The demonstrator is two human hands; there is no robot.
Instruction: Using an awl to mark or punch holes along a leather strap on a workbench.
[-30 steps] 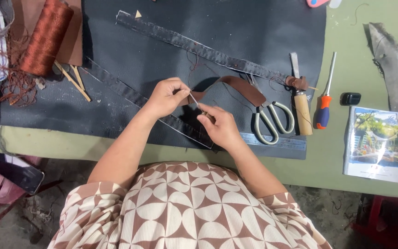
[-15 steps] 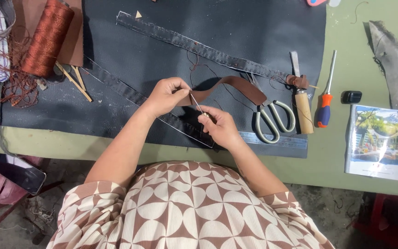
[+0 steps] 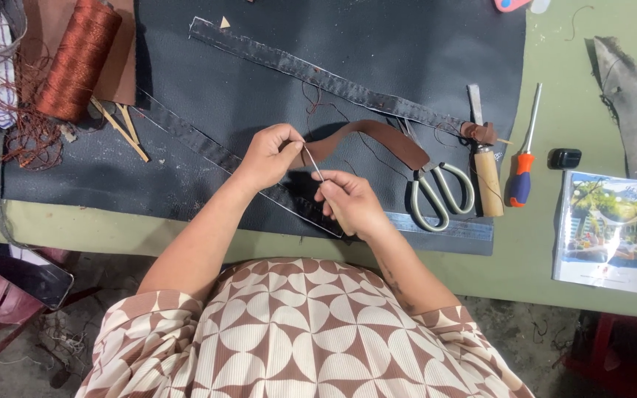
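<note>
now the left hand (image 3: 270, 153) pinches the end of the brown strap (image 3: 377, 140), lifted a little higher over the dark mat (image 3: 377, 44) than 0.5 s ago. the right hand (image 3: 348, 200) is closed on the lower end of a thin needle (image 3: 313, 164) that slants up to the strap end; both hands sit slightly further apart than before, so the stitch looks to be drawing through. scissors (image 3: 436, 193) and 2 tools lie just right on the worktop (image 3: 554, 103); a thread spool (image 3: 79, 59) sits far left.
</note>
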